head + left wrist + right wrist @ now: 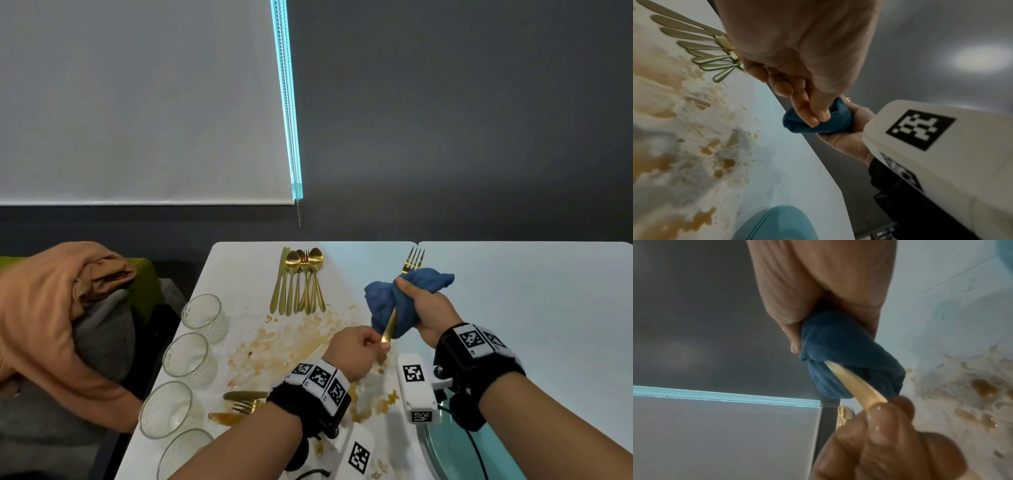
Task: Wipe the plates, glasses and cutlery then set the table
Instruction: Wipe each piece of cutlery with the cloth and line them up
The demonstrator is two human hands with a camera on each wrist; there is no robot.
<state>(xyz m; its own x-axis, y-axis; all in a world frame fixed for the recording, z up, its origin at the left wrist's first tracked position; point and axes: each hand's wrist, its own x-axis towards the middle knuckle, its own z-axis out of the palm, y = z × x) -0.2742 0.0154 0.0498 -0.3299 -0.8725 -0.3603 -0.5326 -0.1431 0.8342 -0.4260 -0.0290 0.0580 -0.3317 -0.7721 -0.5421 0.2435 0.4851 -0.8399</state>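
A white table (513,308), brown-smeared, bears four glasses (202,317), gold cutlery (298,281), a plate (445,448).

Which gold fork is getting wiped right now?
The fork held up in the blue cloth; the other fork lies on the messy table.

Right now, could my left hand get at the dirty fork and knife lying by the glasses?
Probably not yet: the left hand is pinching the handle of the fork being wiped in the blue cloth. The dirty fork and knife lie uncovered beside that wrist, so it could once freed.
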